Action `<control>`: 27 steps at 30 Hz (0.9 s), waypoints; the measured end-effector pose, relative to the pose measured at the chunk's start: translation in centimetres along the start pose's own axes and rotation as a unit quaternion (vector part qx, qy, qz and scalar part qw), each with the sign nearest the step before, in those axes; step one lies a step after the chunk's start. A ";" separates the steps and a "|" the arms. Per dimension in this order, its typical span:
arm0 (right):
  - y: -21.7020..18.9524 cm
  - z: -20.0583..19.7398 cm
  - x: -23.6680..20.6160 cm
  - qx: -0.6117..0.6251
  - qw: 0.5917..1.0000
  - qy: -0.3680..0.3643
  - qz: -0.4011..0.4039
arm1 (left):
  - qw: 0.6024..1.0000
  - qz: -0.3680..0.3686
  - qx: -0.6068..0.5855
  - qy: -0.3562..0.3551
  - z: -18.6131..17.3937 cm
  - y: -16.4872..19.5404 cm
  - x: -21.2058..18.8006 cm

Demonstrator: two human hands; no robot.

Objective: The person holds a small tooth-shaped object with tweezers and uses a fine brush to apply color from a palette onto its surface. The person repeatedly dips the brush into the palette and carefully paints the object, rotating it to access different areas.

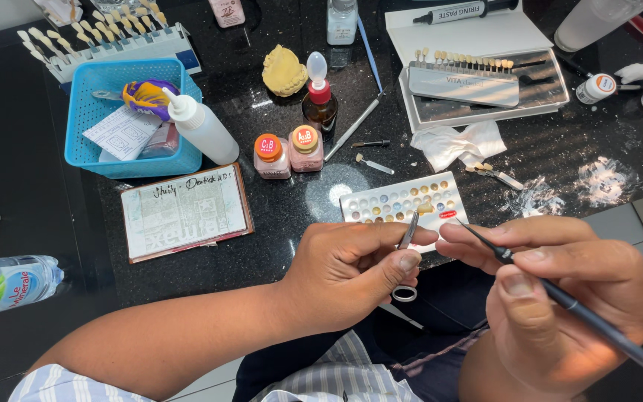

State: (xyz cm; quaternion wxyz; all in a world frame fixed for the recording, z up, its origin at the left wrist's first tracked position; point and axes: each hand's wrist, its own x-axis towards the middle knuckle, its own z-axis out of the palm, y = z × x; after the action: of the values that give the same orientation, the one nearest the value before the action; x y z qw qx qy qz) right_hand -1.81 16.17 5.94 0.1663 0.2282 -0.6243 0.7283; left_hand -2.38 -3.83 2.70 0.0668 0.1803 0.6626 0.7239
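Just beside the left hand [351,272] gripping forceps [408,242], the right hand [560,298] holds a brush [582,313].

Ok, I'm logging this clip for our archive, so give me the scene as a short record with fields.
setting: black worktop
left hand: holds metal forceps
right hand: holds fine dark brush, tip toward the forceps
nearest thing: white palette of colour wells
behind: two pink-capped jars, dropper bottle, blue basket, tooth shade guides
far left: water bottle
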 end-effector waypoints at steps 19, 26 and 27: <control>0.2 3.5 -0.4 -0.296 0.953 -0.008 -0.065 | 0.978 0.080 0.177 0.079 -0.1 -0.1 0.0; 0.2 3.3 -0.4 -0.310 0.947 -0.004 -0.080 | 0.977 0.072 0.188 0.077 0.0 -0.3 0.0; 0.2 3.4 -0.3 -0.307 0.948 -0.004 -0.078 | 0.977 0.073 0.184 0.076 0.0 -0.3 0.0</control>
State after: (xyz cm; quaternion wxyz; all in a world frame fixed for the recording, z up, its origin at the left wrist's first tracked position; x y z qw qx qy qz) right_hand -1.21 12.79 6.00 0.2816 0.2169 -0.7991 0.4849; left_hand -2.41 -3.79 2.41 -0.0711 0.1815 0.7730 0.6038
